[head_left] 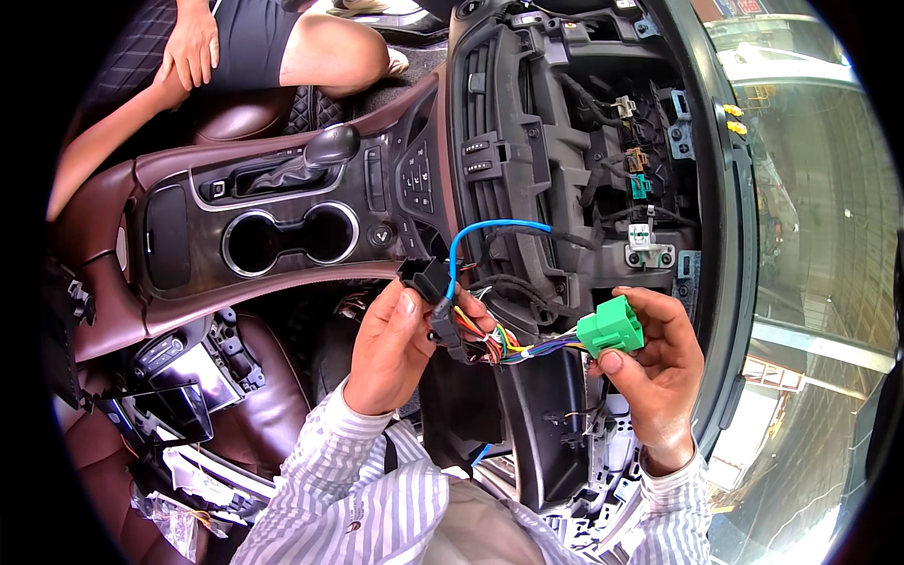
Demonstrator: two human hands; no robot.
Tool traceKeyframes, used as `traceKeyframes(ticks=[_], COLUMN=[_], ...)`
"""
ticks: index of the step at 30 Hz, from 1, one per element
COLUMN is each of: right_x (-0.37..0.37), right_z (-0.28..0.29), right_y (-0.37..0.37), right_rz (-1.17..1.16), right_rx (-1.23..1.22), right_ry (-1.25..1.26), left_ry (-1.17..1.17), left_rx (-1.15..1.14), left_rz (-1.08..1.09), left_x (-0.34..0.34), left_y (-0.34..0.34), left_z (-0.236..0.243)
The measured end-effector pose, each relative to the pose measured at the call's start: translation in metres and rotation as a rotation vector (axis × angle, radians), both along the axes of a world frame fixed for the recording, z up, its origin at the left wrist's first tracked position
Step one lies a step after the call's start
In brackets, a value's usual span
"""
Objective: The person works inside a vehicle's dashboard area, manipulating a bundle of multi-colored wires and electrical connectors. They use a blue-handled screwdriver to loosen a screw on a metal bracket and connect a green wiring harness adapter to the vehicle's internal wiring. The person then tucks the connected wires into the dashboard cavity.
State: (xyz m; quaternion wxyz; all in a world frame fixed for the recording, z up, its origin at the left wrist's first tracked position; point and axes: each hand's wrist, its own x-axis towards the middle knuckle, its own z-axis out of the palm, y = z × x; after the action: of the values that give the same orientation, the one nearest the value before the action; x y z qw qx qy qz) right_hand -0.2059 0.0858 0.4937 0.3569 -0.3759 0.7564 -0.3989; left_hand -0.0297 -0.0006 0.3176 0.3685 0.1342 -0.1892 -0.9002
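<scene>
Between my two hands stretches a wiring harness (523,352) with red, yellow, white and blue wires. My left hand (388,347) is closed round its black connectors (426,279), thumb on the near side. A green plug (610,326) at the harness's other end is pinched between the thumb and fingers of my right hand (659,363). From beside the black connectors a blue cable (490,224) arches up and over toward the opened dashboard (508,141). Inside the dash opening sit a teal connector (639,186), a brown connector (637,160) and a white connector (640,235).
Left of my hands runs the centre console (282,202) with a gear lever (331,145) and two cup holders. Removed trim and a screen unit (179,414) lie on the brown seat (273,395). Another person's hand (191,47) rests at the upper left. The windscreen (800,217) borders the right.
</scene>
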Motion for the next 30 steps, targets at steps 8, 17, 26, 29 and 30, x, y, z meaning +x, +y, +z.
traceKeyframes(ticks=[8, 17, 26, 29, 30], right_x=[-0.002, -0.005, -0.004, -0.003, -0.004], right_z=[0.003, -0.001, 0.001, 0.0, 0.0], right_y=[-0.001, 0.004, 0.006, 0.007, 0.007], right_rz=[-0.009, 0.039, 0.054, 0.093, 0.107], right_rx=[0.009, -0.004, 0.021, -0.006, 0.007], right_ry=[0.015, 0.059, 0.044, 0.039, 0.044], left_ry=[-0.056, -0.025, -0.138, -0.142, -0.146], left_rx=[0.094, 0.156, 0.149, 0.192, 0.204], left_rz=[-0.03, -0.013, 0.018, 0.01, 0.014], left_x=[-0.002, -0.002, 0.0, 0.003, 0.004], left_y=[0.001, 0.006, 0.014, 0.019, 0.021], left_z=[0.006, 0.003, 0.004, 0.001, -0.001])
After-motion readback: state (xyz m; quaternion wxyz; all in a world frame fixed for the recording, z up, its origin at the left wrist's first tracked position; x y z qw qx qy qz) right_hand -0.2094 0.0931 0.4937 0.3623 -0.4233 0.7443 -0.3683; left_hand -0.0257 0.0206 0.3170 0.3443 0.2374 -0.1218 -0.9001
